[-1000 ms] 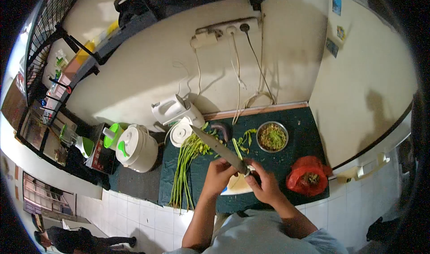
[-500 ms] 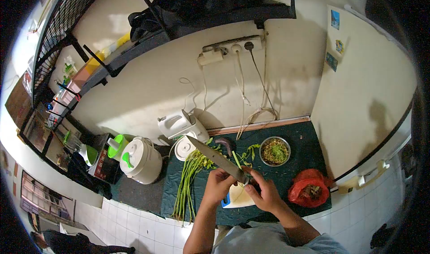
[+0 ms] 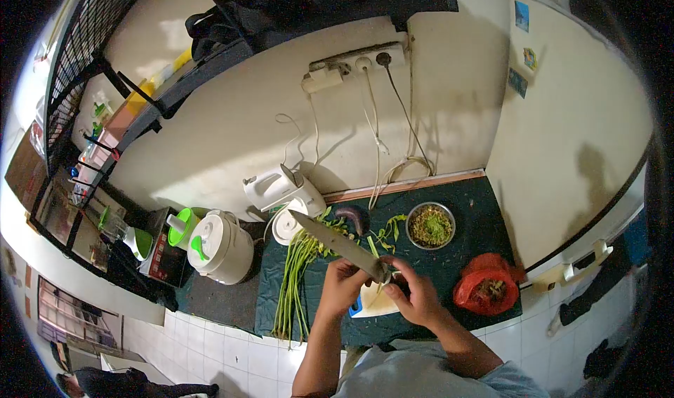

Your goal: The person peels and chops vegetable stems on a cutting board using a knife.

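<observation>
My right hand (image 3: pixel 415 296) is closed around the handle end of a large kitchen knife (image 3: pixel 337 245); its broad grey blade points up and left. Close beside it, my left hand (image 3: pixel 342 286) has its fingers bent under the blade, pinching what looks like a green stem (image 3: pixel 372 245) that sticks up past the knife's edge. The hands partly hide the stem's lower end. Below them lies a white cutting board (image 3: pixel 375 303) with a blue corner. Left of my hands is a bunch of long green beans (image 3: pixel 293 286); a purple eggplant (image 3: pixel 359 219) and leafy scraps (image 3: pixel 386 235) lie behind.
A metal bowl (image 3: pixel 430 225) of chopped vegetables and a red plastic bag (image 3: pixel 486 286) stand right on the dark green cloth (image 3: pixel 477 222). Left are a white rice cooker (image 3: pixel 221 247), a hand mixer (image 3: pixel 284 189) and a round white lid (image 3: pixel 286 226). Another person (image 3: pixel 119 382) is at lower left.
The view has tilted slightly, so the table sits higher in it. My hands and the knife keep nearly the same pose. A person's leg has come into view at the right edge.
</observation>
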Demonstrator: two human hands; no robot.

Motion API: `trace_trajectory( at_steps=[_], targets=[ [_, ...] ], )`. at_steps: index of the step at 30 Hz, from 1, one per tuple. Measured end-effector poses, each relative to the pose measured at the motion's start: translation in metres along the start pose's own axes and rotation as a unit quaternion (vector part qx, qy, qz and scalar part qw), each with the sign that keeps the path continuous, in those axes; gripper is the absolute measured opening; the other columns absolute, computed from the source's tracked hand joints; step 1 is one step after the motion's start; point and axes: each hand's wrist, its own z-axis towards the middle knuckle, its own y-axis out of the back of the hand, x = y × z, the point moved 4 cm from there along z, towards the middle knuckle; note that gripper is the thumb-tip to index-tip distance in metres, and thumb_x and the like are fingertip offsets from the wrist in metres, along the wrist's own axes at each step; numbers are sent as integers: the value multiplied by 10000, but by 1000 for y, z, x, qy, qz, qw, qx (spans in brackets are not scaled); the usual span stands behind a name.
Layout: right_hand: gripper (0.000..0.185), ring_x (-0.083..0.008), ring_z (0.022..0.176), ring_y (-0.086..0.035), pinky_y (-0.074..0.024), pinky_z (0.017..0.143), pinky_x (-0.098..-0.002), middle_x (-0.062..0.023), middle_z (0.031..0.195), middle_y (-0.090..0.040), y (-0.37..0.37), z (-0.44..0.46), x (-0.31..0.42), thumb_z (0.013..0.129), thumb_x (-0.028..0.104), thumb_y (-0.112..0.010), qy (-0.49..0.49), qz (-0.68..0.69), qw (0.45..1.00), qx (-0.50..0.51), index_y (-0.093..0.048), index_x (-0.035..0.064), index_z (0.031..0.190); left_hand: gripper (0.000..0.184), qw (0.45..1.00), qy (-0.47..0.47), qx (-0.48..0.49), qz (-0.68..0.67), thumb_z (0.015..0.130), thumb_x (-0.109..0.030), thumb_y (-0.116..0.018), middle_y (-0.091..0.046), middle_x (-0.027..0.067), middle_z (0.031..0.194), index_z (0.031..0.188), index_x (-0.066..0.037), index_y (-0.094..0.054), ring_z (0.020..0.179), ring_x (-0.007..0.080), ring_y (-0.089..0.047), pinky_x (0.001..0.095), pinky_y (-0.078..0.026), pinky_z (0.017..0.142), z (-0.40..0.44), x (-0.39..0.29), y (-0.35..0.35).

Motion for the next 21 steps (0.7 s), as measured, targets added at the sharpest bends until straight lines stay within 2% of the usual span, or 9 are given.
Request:
trace_trajectory(
  at_steps=[3,5,8,11,14,15,17,21],
  targets=[
    [465,-197,726,-666,-501,664,-322,-135,868,-652,1,2,2,914,259,-578,-12,19,1000,12,-450,47,1308,122,999,5,28,17,859,-75,-619,-662,41,816,942,4,-664,703,95,-577,244,-444,618,0,5,-1],
    [544,-263,554,-614,-473,522,-375,-125,710,-626,0,2,-3,892,386,-605,20,26,999,-34,-471,58,1306,141,1000,13,13,18,870,-95,-619,-661,38,820,964,3,-661,705,94,-573,242,-443,621,1,7,-1],
    [538,-280,576,-621,-476,533,-386,-135,736,-635,-4,0,-10,891,392,-608,42,17,997,-57,-490,47,1286,161,998,37,-28,-46,868,-96,-621,-661,35,829,990,3,-655,707,94,-573,241,-443,621,3,11,-1],
    [530,-294,604,-631,-482,553,-393,-148,760,-643,-3,-2,-6,891,390,-608,15,22,999,-45,-503,36,1270,175,998,32,-31,-40,864,-87,-628,-662,30,835,1013,3,-651,706,91,-572,241,-443,623,4,14,0],
    [524,-302,609,-630,-483,561,-389,-152,759,-642,-4,-4,-9,890,385,-610,29,17,998,-59,-507,33,1264,144,999,7,-3,-34,858,-75,-636,-664,30,842,980,0,-656,705,87,-571,238,-441,624,6,16,0],
    [524,-302,609,-630,-483,561,-389,-152,759,-642,-2,-4,-9,890,385,-610,28,18,998,-60,-507,33,1264,144,999,9,-2,-34,858,-75,-636,-664,30,842,980,0,-656,705,87,-571,238,-441,624,5,16,0],
    [475,-205,748,-671,-504,673,-313,-141,906,-655,-1,-3,-9,922,257,-568,1,11,1000,-12,-437,27,1317,108,1000,7,26,-13,851,-66,-640,-663,26,833,938,-4,-658,703,83,-571,235,-440,625,4,12,-4],
    [465,-195,759,-669,-504,676,-311,-141,936,-655,7,1,3,923,249,-564,-17,11,1000,0,-443,28,1315,87,1000,18,11,-3,849,-65,-640,-659,25,814,908,-4,-656,701,85,-571,232,-440,624,4,6,-10]
  ],
)
